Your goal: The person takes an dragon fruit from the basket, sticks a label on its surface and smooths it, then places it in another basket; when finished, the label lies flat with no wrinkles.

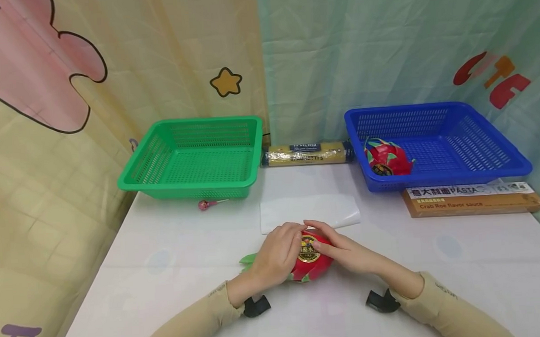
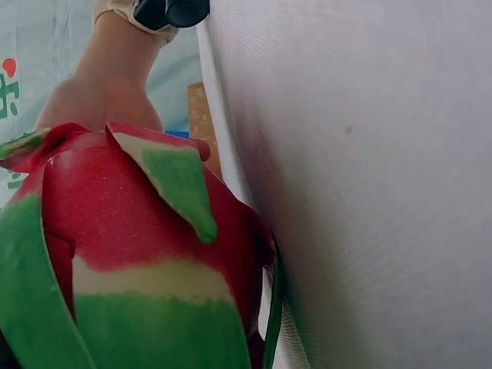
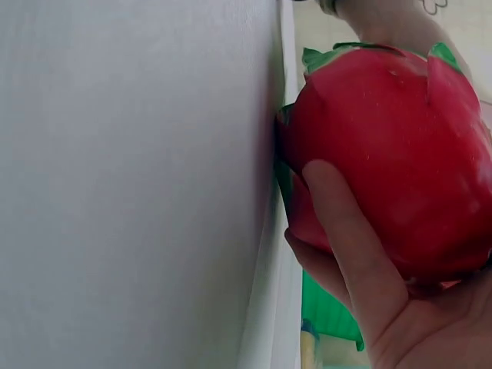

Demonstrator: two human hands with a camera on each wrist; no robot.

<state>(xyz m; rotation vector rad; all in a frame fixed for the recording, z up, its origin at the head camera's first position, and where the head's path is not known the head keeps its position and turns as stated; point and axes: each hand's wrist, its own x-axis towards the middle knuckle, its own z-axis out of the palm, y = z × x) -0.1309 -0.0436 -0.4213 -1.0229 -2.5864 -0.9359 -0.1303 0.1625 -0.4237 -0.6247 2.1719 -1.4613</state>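
A red dragon fruit (image 1: 315, 268) with green-tipped scales and a round gold and black sticker lies on the white table between both hands. My left hand (image 1: 278, 254) curls over its left side, near the green leafy end. From the right, my right hand (image 1: 349, 251) grips the fruit, with the thumb beside the sticker. In the right wrist view, the thumb (image 3: 346, 231) presses along the smooth red skin. Green and red scales fill the left wrist view, and the left fingers are hidden there. A white sheet (image 1: 306, 212) lies just beyond the fruit.
Behind stand a green basket (image 1: 248, 181) on the left and a blue basket (image 1: 440, 176) on the right, holding another dragon fruit (image 1: 390, 159). A spaghetti packet (image 1: 308, 155) lies between them. A lollipop (image 1: 205, 205) and a pasta box (image 1: 473, 203) lie in front of the baskets.
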